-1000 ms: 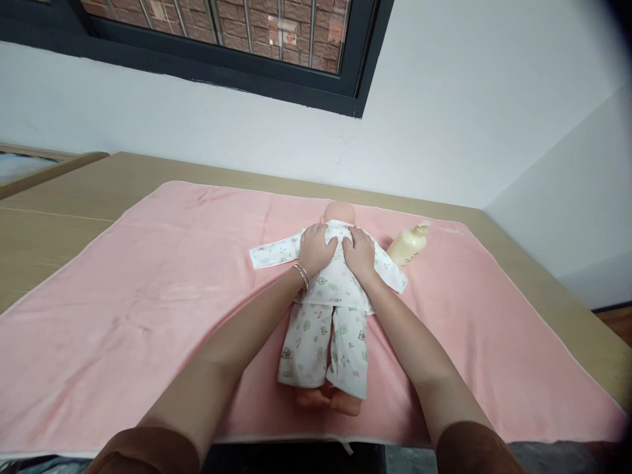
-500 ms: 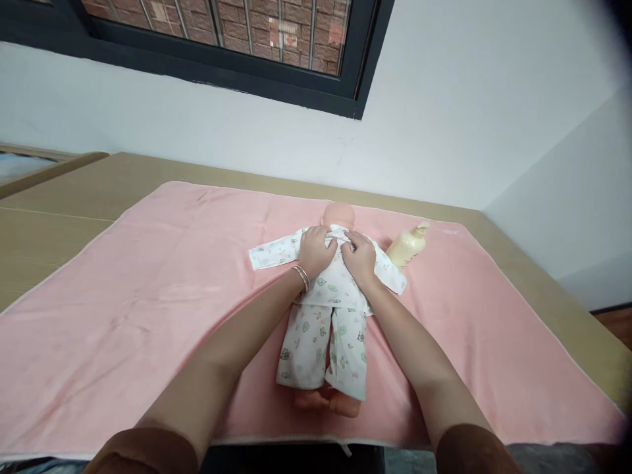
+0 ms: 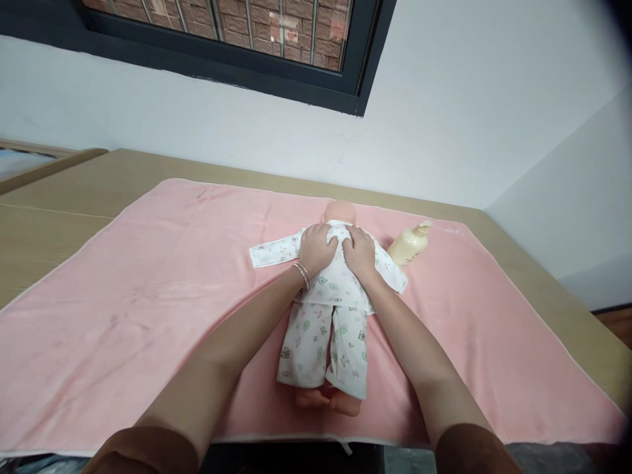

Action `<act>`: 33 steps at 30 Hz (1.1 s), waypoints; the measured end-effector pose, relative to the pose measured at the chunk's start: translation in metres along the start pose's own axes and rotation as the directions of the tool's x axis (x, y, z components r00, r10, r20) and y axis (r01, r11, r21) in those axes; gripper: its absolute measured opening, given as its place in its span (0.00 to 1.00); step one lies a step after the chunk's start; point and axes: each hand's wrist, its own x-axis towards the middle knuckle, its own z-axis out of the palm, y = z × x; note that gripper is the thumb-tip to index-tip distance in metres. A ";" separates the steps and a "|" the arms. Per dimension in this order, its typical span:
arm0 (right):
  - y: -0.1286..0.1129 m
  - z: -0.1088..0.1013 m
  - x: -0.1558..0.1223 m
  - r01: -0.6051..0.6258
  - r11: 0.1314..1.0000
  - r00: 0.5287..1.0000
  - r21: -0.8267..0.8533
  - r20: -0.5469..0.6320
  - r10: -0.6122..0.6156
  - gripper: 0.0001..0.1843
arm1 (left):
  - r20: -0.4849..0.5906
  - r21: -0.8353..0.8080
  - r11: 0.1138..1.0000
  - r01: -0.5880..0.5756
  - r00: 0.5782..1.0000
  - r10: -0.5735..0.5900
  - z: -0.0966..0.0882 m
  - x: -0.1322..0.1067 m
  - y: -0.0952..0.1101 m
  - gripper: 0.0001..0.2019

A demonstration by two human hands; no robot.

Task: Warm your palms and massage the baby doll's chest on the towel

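A baby doll point(image 3: 336, 280) lies stretched out with its smooth head toward the wall and no face showing. It wears a white printed long-sleeved top and matching trousers point(image 3: 303, 345), with its bare feet poking out at the near end. My left hand point(image 3: 316, 250) rests flat on the left side of the doll's upper body, fingers stretched toward its shoulder. On the other side my right hand point(image 3: 360, 251) lies the same way, its thumb pointing inward. Both hands are open on the cloth, and a strip of the top shows between them.
Beneath the doll a pink blanket point(image 3: 162, 296) covers much of the wooden table point(image 3: 148, 168). A pale yellow pump bottle point(image 3: 409, 245) leans beside the doll's right-hand sleeve. Behind the table rises a white wall point(image 3: 434, 118) with a dark-framed window point(image 3: 276, 72).
My fingers have spread out flatter toward the doll's shoulders, and the bunched fold of cloth near its neck has smoothed out. The doll and bottle stay in place.
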 end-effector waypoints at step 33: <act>-0.006 -0.001 -0.006 0.028 0.995 0.999 -0.098 -0.039 -0.032 0.23 | -0.074 0.015 0.998 -0.060 0.995 0.061 -0.002 -0.004 0.002 0.16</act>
